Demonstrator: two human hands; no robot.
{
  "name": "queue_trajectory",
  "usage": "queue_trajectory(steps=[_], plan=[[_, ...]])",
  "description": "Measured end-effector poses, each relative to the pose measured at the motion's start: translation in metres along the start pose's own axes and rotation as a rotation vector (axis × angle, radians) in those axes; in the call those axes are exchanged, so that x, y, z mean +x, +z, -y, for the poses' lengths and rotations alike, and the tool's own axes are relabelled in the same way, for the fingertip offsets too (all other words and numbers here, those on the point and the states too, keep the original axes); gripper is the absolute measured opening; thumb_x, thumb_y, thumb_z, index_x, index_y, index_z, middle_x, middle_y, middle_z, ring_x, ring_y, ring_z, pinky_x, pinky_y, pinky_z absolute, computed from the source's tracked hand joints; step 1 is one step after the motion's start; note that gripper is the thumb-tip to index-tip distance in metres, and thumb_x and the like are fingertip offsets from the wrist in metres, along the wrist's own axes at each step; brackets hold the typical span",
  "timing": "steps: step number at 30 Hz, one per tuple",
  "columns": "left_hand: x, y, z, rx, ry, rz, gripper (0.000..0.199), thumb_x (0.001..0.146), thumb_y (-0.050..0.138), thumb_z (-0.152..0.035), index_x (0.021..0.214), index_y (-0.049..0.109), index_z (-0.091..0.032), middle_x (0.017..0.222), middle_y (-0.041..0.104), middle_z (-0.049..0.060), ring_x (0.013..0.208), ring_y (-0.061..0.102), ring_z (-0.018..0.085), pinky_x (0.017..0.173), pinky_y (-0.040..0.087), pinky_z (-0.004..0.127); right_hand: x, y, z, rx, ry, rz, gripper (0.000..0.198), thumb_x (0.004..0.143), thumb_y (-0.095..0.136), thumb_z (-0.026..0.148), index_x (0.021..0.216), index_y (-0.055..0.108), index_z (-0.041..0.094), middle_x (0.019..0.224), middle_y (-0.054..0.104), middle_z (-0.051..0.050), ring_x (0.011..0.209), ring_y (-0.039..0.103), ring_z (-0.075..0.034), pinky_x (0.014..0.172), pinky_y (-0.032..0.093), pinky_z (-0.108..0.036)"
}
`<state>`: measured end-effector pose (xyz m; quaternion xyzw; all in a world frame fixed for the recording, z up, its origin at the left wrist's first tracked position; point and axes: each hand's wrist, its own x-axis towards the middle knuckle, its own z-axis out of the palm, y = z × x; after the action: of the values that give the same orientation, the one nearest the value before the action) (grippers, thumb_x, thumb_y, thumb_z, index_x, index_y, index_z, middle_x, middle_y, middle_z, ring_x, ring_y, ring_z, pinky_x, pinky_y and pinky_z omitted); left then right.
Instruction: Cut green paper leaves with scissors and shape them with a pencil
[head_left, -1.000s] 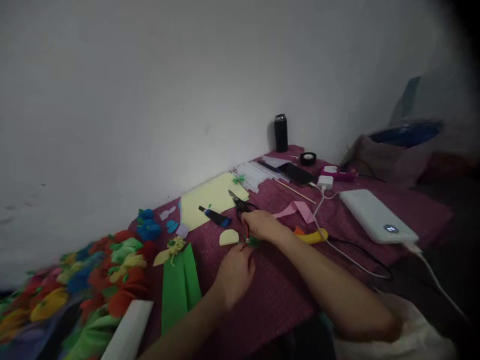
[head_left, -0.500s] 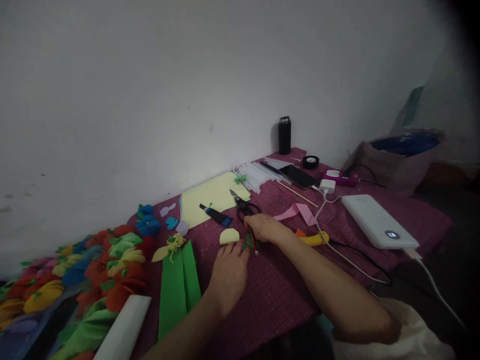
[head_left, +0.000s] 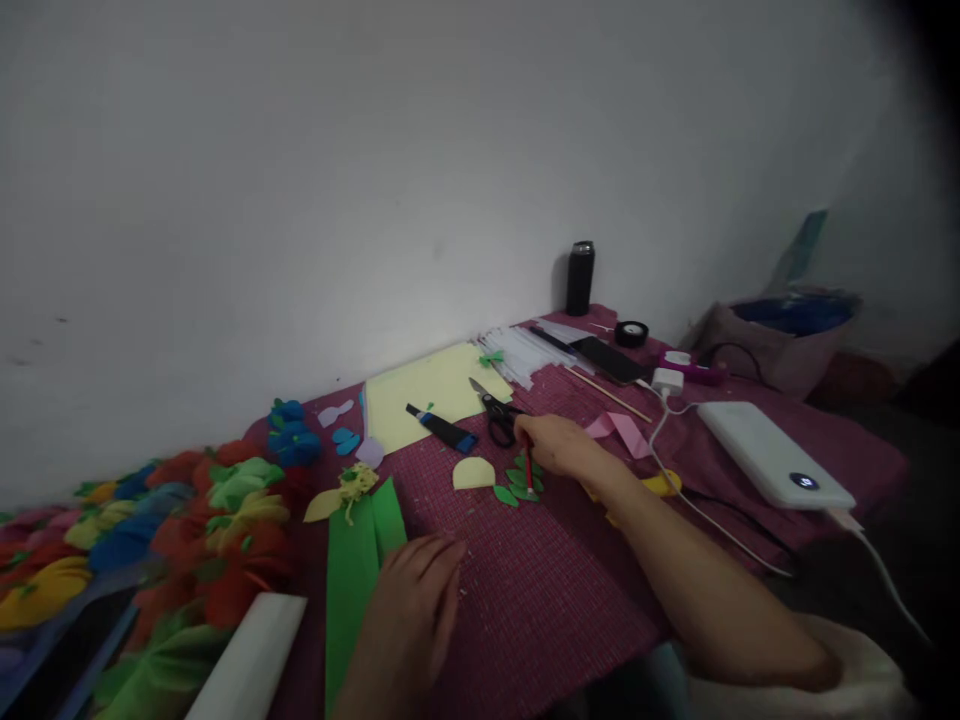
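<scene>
My right hand (head_left: 559,445) is closed around a slim red pencil (head_left: 529,472), which points down over several small green leaf cutouts (head_left: 517,484). Black-handled scissors (head_left: 496,412) lie just beyond its fingers. My left hand (head_left: 411,595) holds nothing; its fingers are stretched out over the edge of long green paper strips (head_left: 351,590). Between the hands and a little farther off lies a pale yellow half-round cutout (head_left: 474,473). A black and blue box cutter (head_left: 441,428) rests partly on the pale yellow sheets (head_left: 397,400).
Colourful flowers (head_left: 247,530) crowd the left side beside a white roll (head_left: 251,650). To the right are a pink ribbon (head_left: 626,435), a yellow-handled tool (head_left: 661,484), a white power bank (head_left: 772,455) with cables, and a phone (head_left: 607,358). A black bottle (head_left: 580,280) stands near the wall.
My left hand has drawn back toward me and left, away from the half-round cutout and onto the green strips. The green leaf cutouts show more now. My right hand still holds the pencil.
</scene>
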<state>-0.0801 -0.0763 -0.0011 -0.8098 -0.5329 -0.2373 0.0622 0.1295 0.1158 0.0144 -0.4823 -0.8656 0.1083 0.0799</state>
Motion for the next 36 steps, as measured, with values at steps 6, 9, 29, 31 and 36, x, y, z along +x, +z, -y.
queue_trajectory(steps=[6,9,29,31,36], plan=[[0.016,-0.005,-0.004,-0.125,-0.107,0.001,0.028,0.083,0.046,-0.008,0.105,0.06,-0.017,0.096,0.068,0.006,0.09,0.061,0.022,0.085,0.049,0.044,0.006,-0.001,0.009,0.057,-0.017,-0.12,0.022,0.084,0.043,0.016,0.101,0.056,0.021,0.085,0.068,-0.004,0.072,0.061,-0.018,0.057,0.035,-0.024],[0.015,-0.001,-0.002,-0.169,-0.127,-0.032,0.029,0.083,0.046,-0.007,0.106,0.06,-0.019,0.095,0.068,0.005,0.089,0.06,0.02,0.085,0.048,0.041,0.002,0.007,0.021,0.225,-0.204,-0.122,0.021,0.08,0.044,0.011,0.094,0.057,0.021,0.084,0.066,-0.002,0.073,0.061,-0.016,0.062,0.039,-0.023],[0.001,-0.027,0.08,-0.036,-0.795,-0.319,0.032,0.083,0.044,-0.01,0.109,0.062,-0.016,0.11,0.066,0.009,0.099,0.062,0.021,0.089,0.047,0.034,-0.026,0.046,0.083,-0.044,-0.594,0.163,0.042,0.082,0.039,0.004,0.112,0.061,0.023,0.107,0.062,-0.008,0.099,0.058,-0.02,0.08,0.042,-0.029],[0.001,-0.029,0.08,-0.041,-0.825,-0.324,0.033,0.083,0.044,-0.01,0.11,0.062,-0.016,0.111,0.066,0.01,0.1,0.061,0.021,0.09,0.046,0.035,-0.024,0.039,0.092,-0.107,-0.555,0.15,0.04,0.084,0.039,0.005,0.111,0.062,0.022,0.105,0.063,-0.008,0.099,0.058,-0.02,0.079,0.042,-0.029],[-0.001,-0.032,0.085,-0.057,-0.82,-0.324,0.034,0.084,0.043,-0.012,0.112,0.062,-0.017,0.109,0.067,0.008,0.099,0.062,0.021,0.089,0.046,0.034,0.006,0.021,0.129,-0.193,-0.482,0.143,0.03,0.089,0.039,0.008,0.104,0.064,0.013,0.101,0.064,-0.012,0.096,0.06,-0.022,0.081,0.044,-0.032]])
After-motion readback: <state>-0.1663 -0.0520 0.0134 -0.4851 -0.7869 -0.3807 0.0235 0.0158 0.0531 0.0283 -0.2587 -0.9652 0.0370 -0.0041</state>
